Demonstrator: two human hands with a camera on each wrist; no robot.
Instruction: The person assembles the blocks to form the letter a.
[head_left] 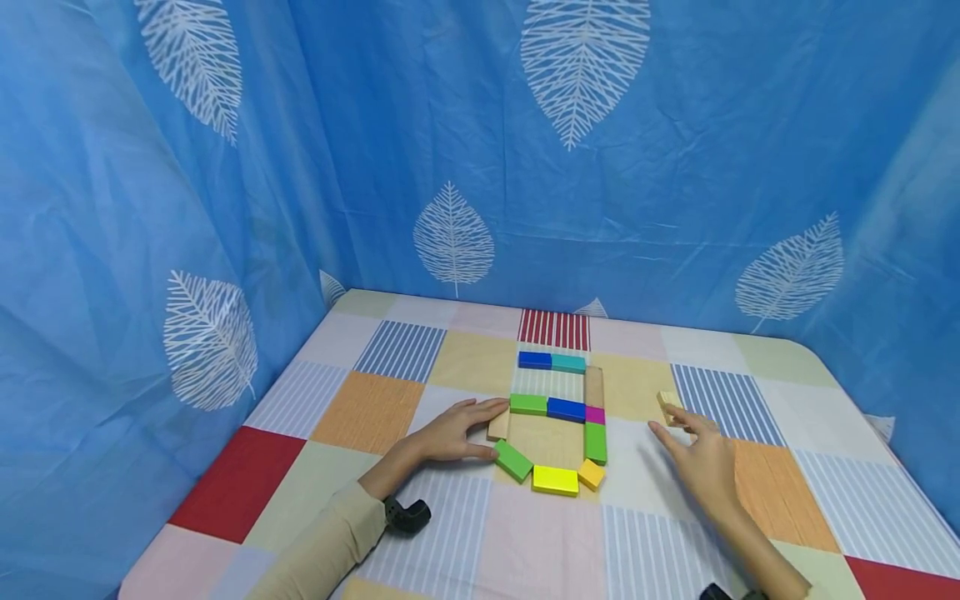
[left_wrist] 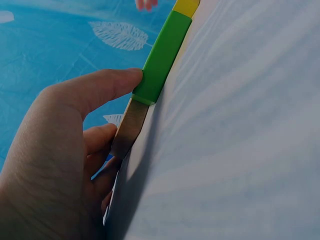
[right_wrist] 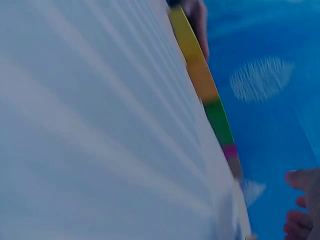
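Note:
Flat coloured and plain wooden blocks lie end to end in a figure on the table. My left hand [head_left: 455,431] is at the figure's left side, fingers extended. Its thumb touches a green block [left_wrist: 162,57], and the fingertips lie along a plain wooden block [left_wrist: 131,125]. Off to the right, my right hand [head_left: 705,462] is over a separate plain wooden block [head_left: 665,400]; its fingers overlap that block in the head view, with the thumb spread apart. In the right wrist view, that hand's loosely bent fingers show at the right edge with nothing between them.
A yellow block [head_left: 555,481] and a small orange block [head_left: 592,475] form the figure's near edge. Blue [head_left: 535,360] and teal [head_left: 568,363] blocks form its far edge. The patchwork cloth [head_left: 360,417] covers the table; blue curtains [head_left: 480,125] hang behind and at the sides.

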